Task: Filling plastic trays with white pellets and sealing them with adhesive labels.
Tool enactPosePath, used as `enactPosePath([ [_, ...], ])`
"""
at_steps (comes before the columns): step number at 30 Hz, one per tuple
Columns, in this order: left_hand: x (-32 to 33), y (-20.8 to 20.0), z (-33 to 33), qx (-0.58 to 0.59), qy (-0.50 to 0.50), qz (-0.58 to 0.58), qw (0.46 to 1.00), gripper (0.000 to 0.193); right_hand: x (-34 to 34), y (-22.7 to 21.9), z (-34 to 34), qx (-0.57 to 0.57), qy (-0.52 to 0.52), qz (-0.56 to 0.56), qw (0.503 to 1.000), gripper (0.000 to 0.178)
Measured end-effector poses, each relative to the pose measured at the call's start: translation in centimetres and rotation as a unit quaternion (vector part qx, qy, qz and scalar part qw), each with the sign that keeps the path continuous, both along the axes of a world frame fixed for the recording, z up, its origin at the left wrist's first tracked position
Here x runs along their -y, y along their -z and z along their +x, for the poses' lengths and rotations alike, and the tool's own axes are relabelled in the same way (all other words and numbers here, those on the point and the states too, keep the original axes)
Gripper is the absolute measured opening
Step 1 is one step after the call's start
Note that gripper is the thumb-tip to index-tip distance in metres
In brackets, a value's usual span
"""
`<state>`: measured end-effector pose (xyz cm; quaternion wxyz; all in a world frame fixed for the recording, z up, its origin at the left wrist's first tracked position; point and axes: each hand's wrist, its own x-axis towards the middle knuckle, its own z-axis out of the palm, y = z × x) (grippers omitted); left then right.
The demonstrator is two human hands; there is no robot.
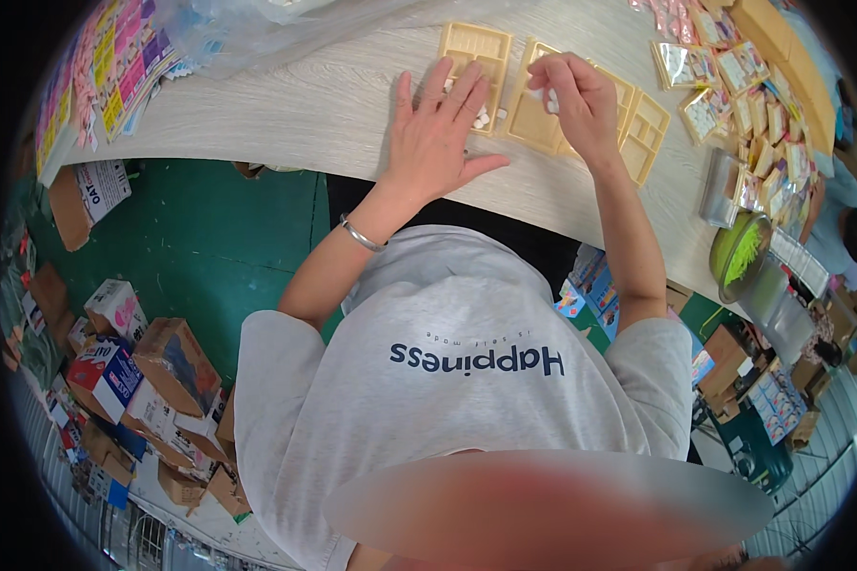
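My left hand lies flat, fingers spread, on the pale wooden table, its fingertips over a tan plastic compartment tray with small white pieces beside it. A silver bangle circles that wrist. My right hand hovers over a second tan tray, its fingers pinched on a small white piece. A third tan tray lies just to the right of it.
Many small packets lie at the table's right, by a green bowl and a clear plastic bag at the top. Bright leaflets lie at the left. Cardboard boxes crowd the green floor.
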<state>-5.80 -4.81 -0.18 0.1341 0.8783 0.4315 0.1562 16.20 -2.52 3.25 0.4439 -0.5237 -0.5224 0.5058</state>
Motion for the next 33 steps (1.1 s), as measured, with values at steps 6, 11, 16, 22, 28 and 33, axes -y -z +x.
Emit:
enactPosePath([
  [6, 0.2, -0.5, 0.8, 0.006, 0.015, -0.005, 1.0, 0.103, 2.3, 1.4, 0.6, 0.404, -0.101, 0.208, 0.885, 0.011],
  [11, 0.4, -1.6, -2.2, 0.098, -0.096, 0.09, 0.986, 0.073, 2.8, -0.6, 0.7, 0.439, -0.126, 0.272, 0.847, 0.012],
  [16, 2.2, -1.0, -3.9, 0.099, -0.108, 0.088, 0.985, 0.037, 2.8, -1.7, 0.9, 0.419, -0.125, 0.249, 0.864, 0.013],
  [22, 2.5, 0.3, -3.5, 0.118, -0.136, 0.108, 0.978, 0.02, 2.1, -0.8, -1.9, 0.541, -0.094, 0.215, 0.808, 0.014],
  [28, -0.3, 0.0, -2.3, 0.176, -0.11, 0.12, 0.971, 0.02, 2.3, -0.9, -2.7, 0.494, -0.034, 0.228, 0.838, 0.014],
  [33, -1.3, -0.3, -1.8, 0.126, -0.11, 0.071, 0.983, 0.035, 0.6, -1.2, -2.4, 0.437, -0.029, 0.232, 0.869, 0.016],
])
